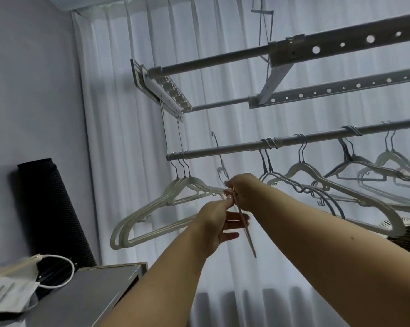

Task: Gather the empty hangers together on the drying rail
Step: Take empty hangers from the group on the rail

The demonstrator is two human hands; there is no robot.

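Against white curtains (pixel 128 90), both hands, left (pixel 219 223) and right (pixel 242 191), are pinching a light, stiff hanger (pixel 245 226) off the rail (pixel 222 151), between left and right bunches; best gripped near its hook.

No text, label or number is legible on anything here.

Both arms reach up, left hand (pixel 219 223) and right hand (pixel 242 191) pinching, fingers meeting.
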